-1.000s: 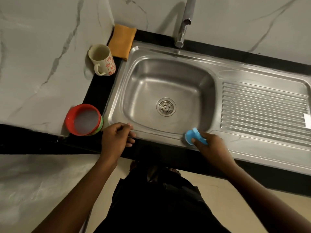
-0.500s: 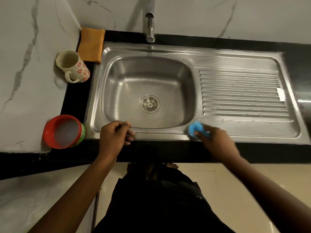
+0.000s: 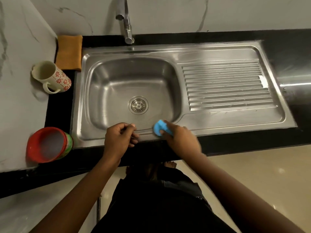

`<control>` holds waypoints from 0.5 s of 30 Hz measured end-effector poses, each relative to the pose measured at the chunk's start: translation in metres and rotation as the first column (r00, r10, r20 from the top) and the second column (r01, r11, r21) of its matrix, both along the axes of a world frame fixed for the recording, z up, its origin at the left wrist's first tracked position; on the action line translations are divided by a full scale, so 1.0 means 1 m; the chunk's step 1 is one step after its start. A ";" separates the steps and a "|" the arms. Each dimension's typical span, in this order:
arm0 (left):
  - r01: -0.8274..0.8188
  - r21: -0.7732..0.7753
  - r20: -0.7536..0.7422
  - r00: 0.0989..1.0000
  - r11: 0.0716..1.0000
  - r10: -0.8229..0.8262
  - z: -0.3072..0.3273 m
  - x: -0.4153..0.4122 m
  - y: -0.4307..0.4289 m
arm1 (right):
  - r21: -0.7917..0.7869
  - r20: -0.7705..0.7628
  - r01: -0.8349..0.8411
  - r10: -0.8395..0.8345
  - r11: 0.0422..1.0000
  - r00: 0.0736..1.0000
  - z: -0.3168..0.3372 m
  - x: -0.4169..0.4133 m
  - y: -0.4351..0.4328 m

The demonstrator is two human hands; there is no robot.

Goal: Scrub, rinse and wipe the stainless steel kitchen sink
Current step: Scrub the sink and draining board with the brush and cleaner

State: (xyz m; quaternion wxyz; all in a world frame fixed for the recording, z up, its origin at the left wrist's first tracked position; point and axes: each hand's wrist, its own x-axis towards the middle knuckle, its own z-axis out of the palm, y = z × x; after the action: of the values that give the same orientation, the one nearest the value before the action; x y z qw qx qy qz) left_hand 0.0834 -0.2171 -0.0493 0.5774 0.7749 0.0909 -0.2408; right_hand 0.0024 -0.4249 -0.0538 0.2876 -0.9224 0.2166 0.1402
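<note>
The stainless steel sink (image 3: pixel 104 52) fills the middle of the view, with a round drain (image 3: pixel 138 105) in its basin and a ribbed drainboard (image 3: pixel 225 84) on the right. My right hand (image 3: pixel 180 138) grips a blue scrubber (image 3: pixel 159 127) and presses it on the sink's front rim, just right of the basin's near edge. My left hand (image 3: pixel 117 138) rests with curled fingers on the front rim beside it, holding nothing that I can see. The tap (image 3: pixel 125 19) stands at the back with no water running.
An orange cloth (image 3: pixel 69 52) lies folded at the sink's back left corner. A flowered mug (image 3: pixel 50 78) leans by the left wall. A red bowl (image 3: pixel 48 144) sits at the front left. The black counter edge (image 3: pixel 235 142) runs along the front.
My right hand has slid the blue scrubber leftward along the front rim, closer to my left hand. The left hand has stayed on the rim. The view has shifted.
</note>
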 end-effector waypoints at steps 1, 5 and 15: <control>0.000 -0.007 -0.006 1.000 1.000 0.000 -0.001 0.001 -0.002 | -0.012 -0.007 0.076 -0.076 0.997 0.997 -0.002 -0.009 -0.028; 0.009 -0.018 -0.011 1.000 1.000 -0.009 -0.003 0.001 -0.010 | -0.127 0.017 0.330 -0.331 0.935 0.944 -0.001 -0.036 -0.118; 0.094 -0.012 -0.014 0.995 0.995 -0.095 -0.005 -0.008 -0.045 | -0.067 -0.031 0.018 -0.020 0.998 0.999 -0.013 0.001 -0.003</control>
State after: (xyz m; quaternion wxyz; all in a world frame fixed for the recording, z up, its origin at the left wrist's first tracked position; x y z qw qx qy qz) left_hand 0.0757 -0.2618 -0.0538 0.5692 0.7731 0.0568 -0.2739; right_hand 0.0036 -0.4282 -0.0664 0.2546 -0.9269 0.2346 0.1448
